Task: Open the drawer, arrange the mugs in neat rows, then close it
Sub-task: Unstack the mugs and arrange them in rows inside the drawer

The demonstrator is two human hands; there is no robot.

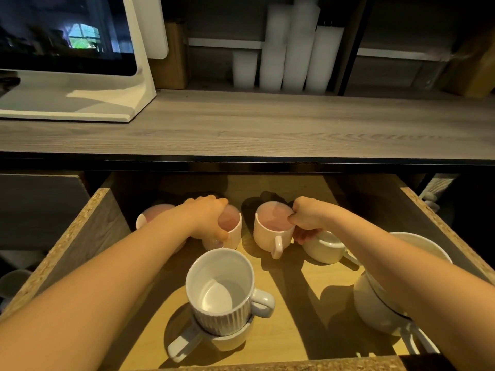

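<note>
The wooden drawer (80,234) stands pulled out below the counter. My left hand (207,215) grips the rim of a pink mug (231,231) near the back. My right hand (308,219) pinches the rim of a second pink mug (267,231), whose handle points toward me. Another pink mug (150,214) sits at the back left, partly behind my left arm. A ribbed grey mug (221,293) is stacked on another grey mug (227,337) at the front centre. A white mug (325,249) lies just right of my right hand. Stacked white mugs (375,303) stand at the right under my forearm.
The grey wood counter (267,124) overhangs the drawer's back. A white-framed screen (67,33) stands on it at the left. Stacks of white cups (289,57) fill the shelf behind. Bare drawer floor (300,311) lies between the grey stack and the white stack.
</note>
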